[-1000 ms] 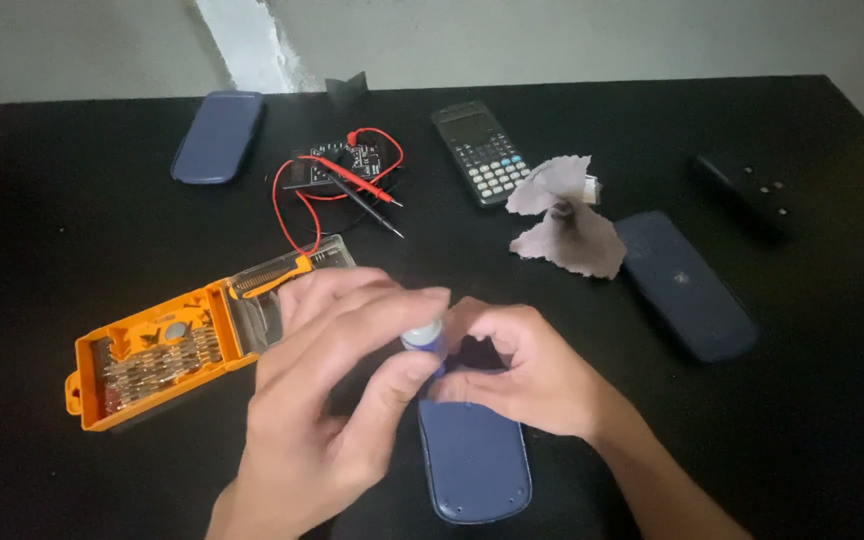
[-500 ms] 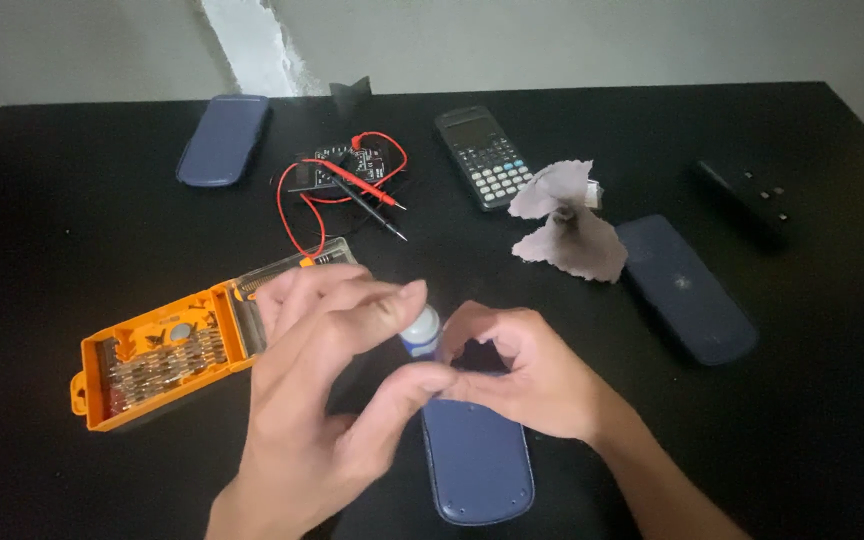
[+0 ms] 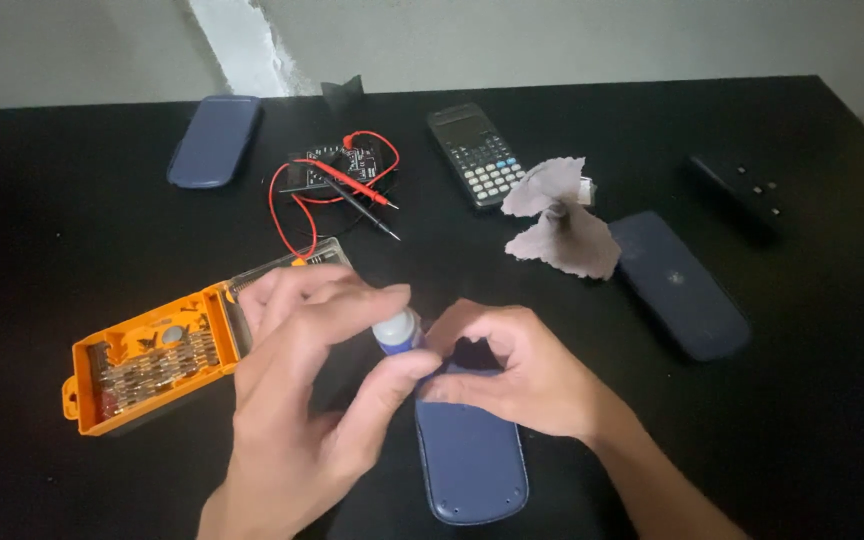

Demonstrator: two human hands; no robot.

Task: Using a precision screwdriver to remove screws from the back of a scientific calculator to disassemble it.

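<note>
Nearest you, the dark blue case (image 3: 472, 455) lies flat on the black table (image 3: 832, 400), its far end under your right hand (image 3: 512, 375). That hand is curled down onto the case; whether its fingers pinch anything cannot be told. Your left hand (image 3: 302, 400) pinches a small bottle (image 3: 396, 331) with a white cap and blue body between thumb and fingers, just beside the right hand. Left of it sits the open orange bit case (image 3: 147, 365). Farther right lie a grey cloth (image 3: 557, 220) and a second dark blue cover (image 3: 680, 285). Beyond, you see red and black probe leads (image 3: 337, 185), a calculator (image 3: 477, 155) and another blue cover (image 3: 214, 140).
</note>
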